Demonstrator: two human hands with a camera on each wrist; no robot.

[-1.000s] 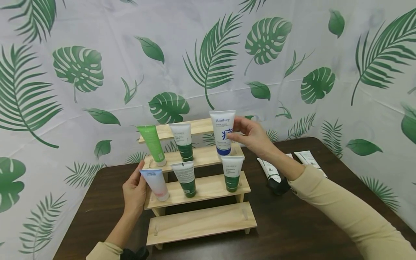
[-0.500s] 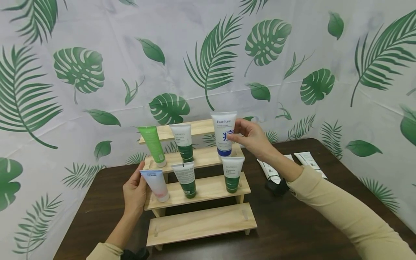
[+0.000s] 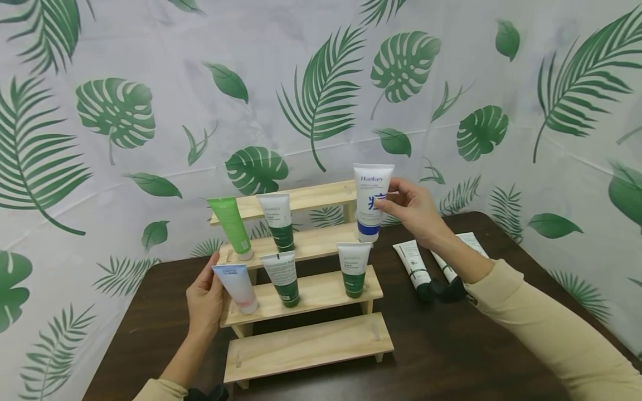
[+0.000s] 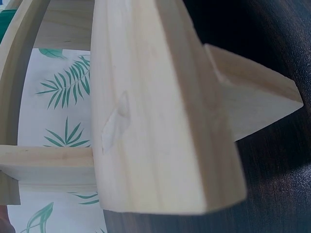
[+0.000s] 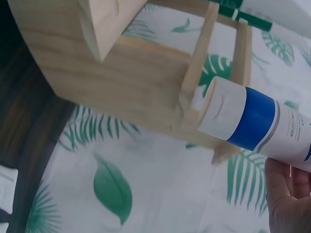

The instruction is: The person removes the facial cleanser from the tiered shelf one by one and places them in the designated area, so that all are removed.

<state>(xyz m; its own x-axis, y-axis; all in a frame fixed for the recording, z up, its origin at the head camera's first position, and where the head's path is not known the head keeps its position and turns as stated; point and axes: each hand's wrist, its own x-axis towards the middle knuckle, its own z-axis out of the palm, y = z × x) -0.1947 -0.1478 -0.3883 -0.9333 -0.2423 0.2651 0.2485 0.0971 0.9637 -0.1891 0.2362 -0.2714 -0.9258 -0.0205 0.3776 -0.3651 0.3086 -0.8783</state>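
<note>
My right hand pinches a white squeeze tube with blue lettering and a blue band, cap down. It is at the right end of the second tier from the top of a wooden stepped stand; whether the cap touches wood is unclear. In the right wrist view, the tube's white cap is close to the stand. My left hand holds the stand's left side, beside a pale blue-pink tube; its fingers are partly hidden. The left wrist view shows mostly a shelf end.
A green tube and a white-green tube share the second tier. Below stand two more white-green tubes, a middle one and a right one. Several white tubes lie on the dark table at right.
My right hand has moved the blue-lettered tube rightward, towards the stand's right end. The left hand stays at the stand's left side. The head view has shifted slightly.
</note>
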